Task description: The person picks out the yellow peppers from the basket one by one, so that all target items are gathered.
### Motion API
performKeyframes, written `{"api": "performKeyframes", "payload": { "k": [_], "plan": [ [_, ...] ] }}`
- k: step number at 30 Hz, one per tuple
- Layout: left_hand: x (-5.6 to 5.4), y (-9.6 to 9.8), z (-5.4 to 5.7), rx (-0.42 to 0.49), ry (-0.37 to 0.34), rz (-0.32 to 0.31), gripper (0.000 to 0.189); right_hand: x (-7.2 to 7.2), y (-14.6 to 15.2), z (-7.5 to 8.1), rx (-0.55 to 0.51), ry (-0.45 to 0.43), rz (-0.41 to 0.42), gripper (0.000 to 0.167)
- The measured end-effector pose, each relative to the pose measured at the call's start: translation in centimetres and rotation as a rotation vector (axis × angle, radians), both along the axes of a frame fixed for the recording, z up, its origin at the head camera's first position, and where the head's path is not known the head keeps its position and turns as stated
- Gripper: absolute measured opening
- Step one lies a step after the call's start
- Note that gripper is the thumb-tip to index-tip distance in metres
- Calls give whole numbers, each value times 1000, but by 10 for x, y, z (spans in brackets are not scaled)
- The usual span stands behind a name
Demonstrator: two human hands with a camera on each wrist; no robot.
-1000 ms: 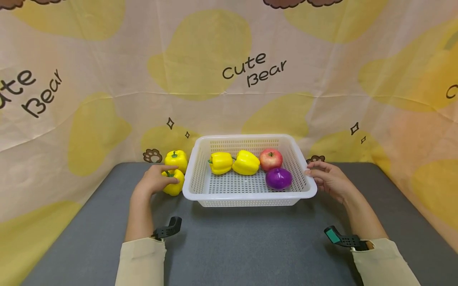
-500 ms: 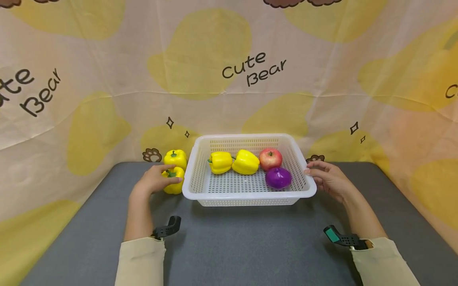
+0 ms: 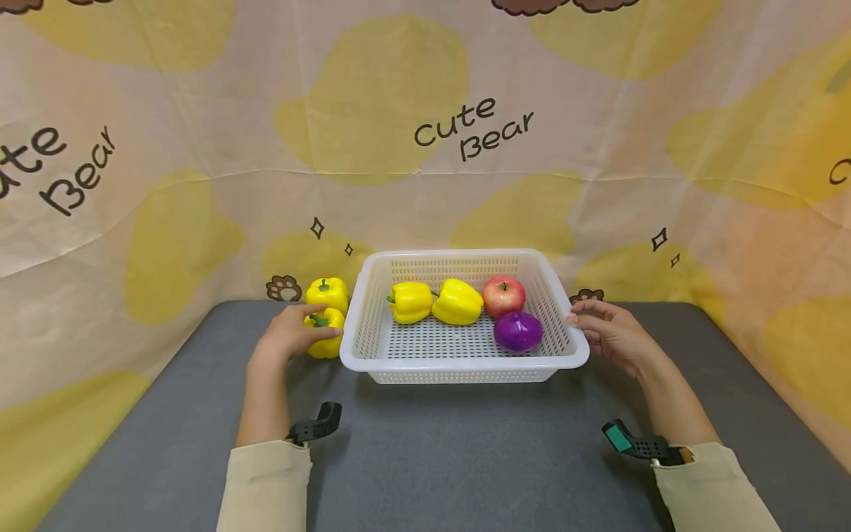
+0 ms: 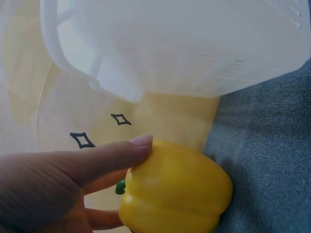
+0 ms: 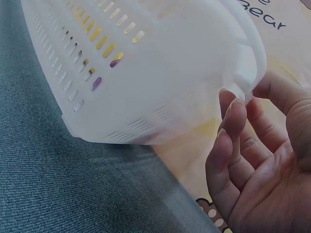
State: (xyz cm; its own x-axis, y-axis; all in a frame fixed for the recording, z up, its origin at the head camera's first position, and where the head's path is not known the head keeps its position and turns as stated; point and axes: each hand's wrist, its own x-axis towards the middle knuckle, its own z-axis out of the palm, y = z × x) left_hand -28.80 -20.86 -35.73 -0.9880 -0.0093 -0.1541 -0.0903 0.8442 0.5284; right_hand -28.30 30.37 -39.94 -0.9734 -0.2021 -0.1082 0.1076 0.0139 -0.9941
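Observation:
My left hand [image 3: 289, 332] grips a yellow bell pepper [image 3: 327, 343] beside the basket's left wall, thumb on its near side and fingers toward its far side. In the left wrist view that bell pepper [image 4: 177, 187] rests by the grey tabletop, its green stem toward the palm. A second yellow bell pepper [image 3: 328, 293] stands just behind it. My right hand [image 3: 614, 336] pinches the right rim of a white plastic basket [image 3: 465, 363], with fingers curled under the edge in the right wrist view. Inside lie two yellow bell peppers [image 3: 457, 302], a red apple [image 3: 503, 296] and a purple onion [image 3: 518, 331].
The grey tabletop [image 3: 459, 458] extends in front of the basket and to both sides. Close behind it hangs a patterned cloth [image 3: 372, 111] with bear lettering. Each wrist wears a black strap mount [image 3: 641, 445].
My left hand and the bell pepper in it have shifted slightly away from me, closer to the pepper behind. The right hand and the basket stay put.

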Motion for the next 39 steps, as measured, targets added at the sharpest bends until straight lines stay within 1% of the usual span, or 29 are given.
{"api": "performKeyframes", "payload": {
  "k": [7,10,13,16,21,25,28,32,35,37,39],
  "plan": [
    [2,3,3,13,-8,19,77,0,0,1,25,11,-3,8],
    [3,4,6,16,3,17,76,0,1,1,29,13,-2,8],
    [4,7,10,13,47,9,74,0,1,1,13,14,4,9],
    [7,13,17,27,104,24,71,0,2,1,2,13,6,10],
    [13,29,27,69,202,51,62,1,3,2,-1,10,4,10],
    [16,45,31,68,251,52,57,2,4,2,-4,11,9,10],
    [17,57,32,67,293,36,56,3,5,1,-10,10,9,10],
    [15,74,31,87,348,-12,54,3,4,-1,-19,14,7,11],
    [13,84,29,112,356,-34,53,2,3,-1,-17,17,8,10],
    [11,87,27,128,351,-33,53,2,2,-1,-10,19,9,9],
    [10,88,24,136,348,-17,53,1,0,-2,-8,19,9,9]
  ]
}}
